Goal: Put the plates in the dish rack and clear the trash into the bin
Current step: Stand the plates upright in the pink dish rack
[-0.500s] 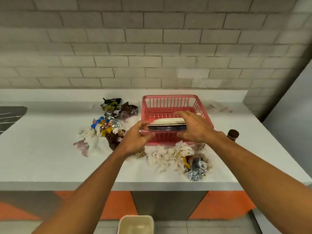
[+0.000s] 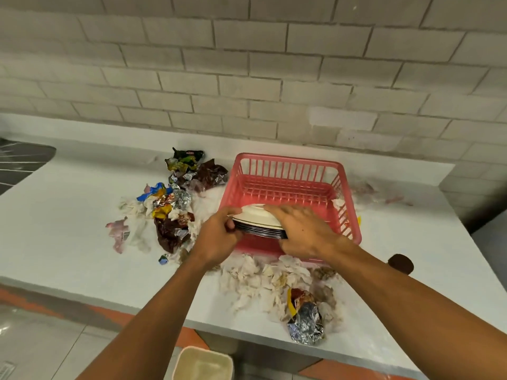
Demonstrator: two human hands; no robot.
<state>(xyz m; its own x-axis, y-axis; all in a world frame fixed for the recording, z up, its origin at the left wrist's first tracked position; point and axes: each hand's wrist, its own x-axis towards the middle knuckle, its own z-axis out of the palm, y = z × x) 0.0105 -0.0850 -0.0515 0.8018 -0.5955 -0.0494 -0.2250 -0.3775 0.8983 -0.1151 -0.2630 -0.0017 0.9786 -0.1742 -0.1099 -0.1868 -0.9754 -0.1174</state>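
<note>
- We see the left hand (image 2: 219, 238) gripping the left edge of the stack of plates (image 2: 256, 224). Its fingers (image 2: 231, 224) are curled round the rims.
- The right hand (image 2: 301, 229) lies over the top and right side of the stack. Its fingers stretch flat across the top plate and the thumb goes down the near side, so the stack is pinched between them.
- The plates are white with dark rims. They lie one on top of the other, tipped a little.
- The stack is inside the pink dish rack (image 2: 288, 160), at its near left end. We cannot tell if it touches the bottom of the rack.
- The rack stands on the white worktop (image 2: 68, 215), near the brick wall (image 2: 247, 78).
- Just left of the rack we see a heap of trash (image 2: 171, 204): crumpled shiny wrappers, brown bags and white tissues.
- In front of the rack lies a pile of white tissues (image 2: 258, 281), partly under the arms.
- A crumpled foil wrapper (image 2: 306, 323) lies beside the tissues, near the front edge of the worktop.
- A dark brown round cap (image 2: 401, 263) shows just past the right arm.
- The cream bin (image 2: 204, 363) is on the floor below the worktop edge, between the two arms. It holds no trash that we can see.
</note>
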